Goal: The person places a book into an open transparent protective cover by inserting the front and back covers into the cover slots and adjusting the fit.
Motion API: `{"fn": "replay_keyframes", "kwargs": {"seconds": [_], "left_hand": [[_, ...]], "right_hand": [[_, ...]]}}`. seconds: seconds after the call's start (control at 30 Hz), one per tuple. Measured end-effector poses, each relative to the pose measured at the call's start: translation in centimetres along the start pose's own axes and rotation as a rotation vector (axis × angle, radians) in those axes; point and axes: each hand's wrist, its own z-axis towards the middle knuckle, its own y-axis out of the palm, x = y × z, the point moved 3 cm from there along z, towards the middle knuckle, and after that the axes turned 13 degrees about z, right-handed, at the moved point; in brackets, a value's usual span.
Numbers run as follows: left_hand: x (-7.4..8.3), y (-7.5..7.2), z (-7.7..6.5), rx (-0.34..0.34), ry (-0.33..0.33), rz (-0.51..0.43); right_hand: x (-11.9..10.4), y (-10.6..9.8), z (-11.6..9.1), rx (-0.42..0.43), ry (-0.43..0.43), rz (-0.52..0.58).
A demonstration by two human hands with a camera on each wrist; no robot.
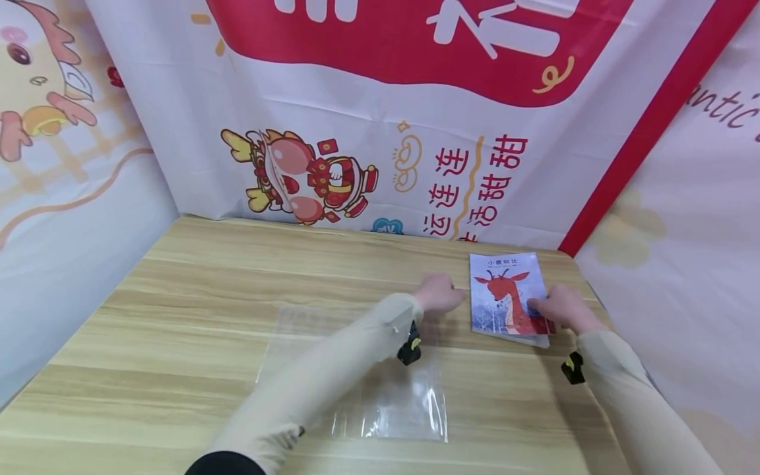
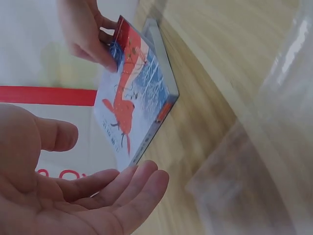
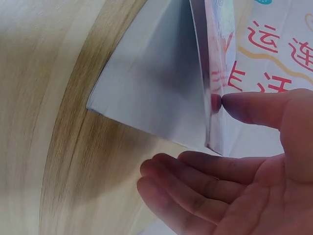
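A thin picture book [image 1: 505,297] with a red deer on a pale blue cover is at the table's right back. My right hand [image 1: 567,309] holds its right lower edge, thumb on the cover and fingers at the underside. In the left wrist view the book [image 2: 132,93] is tilted, raised above a pale grey flat piece [image 2: 155,39]; the right wrist view shows that grey piece [image 3: 151,73] below the cover. Just left of the book is my left hand [image 1: 441,293], holding nothing; its fingers [image 2: 142,191] are loosely bent near the book's corner.
A clear plastic sheet or bag [image 1: 404,402] lies flat on the wooden table [image 1: 148,343], partly under my left forearm. A printed cloth [image 1: 356,99] hangs along the back edge, and another pale cloth [image 1: 695,264] borders the right side.
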Motion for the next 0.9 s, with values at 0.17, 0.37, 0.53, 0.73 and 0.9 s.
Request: {"fn": "replay_keyframes", "kwargs": {"seconds": [0.17,0.37,0.53,0.73,0.9], "left_hand": [[0.2,0.3,-0.2,-0.012,-0.075,-0.111],[-0.7,1.2,0.4,-0.050,-0.175,-0.278],[-1.4,1.8,1.1,-0.013,-0.218,-0.365],[-1.5,2.4,2.0,0.007,-0.271,-0.438],[-1.3,3.0,2.9,0.041,-0.301,-0.503]], "right_hand": [[-0.1,-0.2,0.5,-0.046,0.043,0.082],[0.3,-0.3,0.9,-0.071,0.096,0.153],[0.3,-0.4,0.9,-0.080,0.109,0.197],[0.2,-0.6,1.0,-0.105,0.122,0.212],[0.3,-0.9,1.3,-0.125,0.149,0.208]]}}
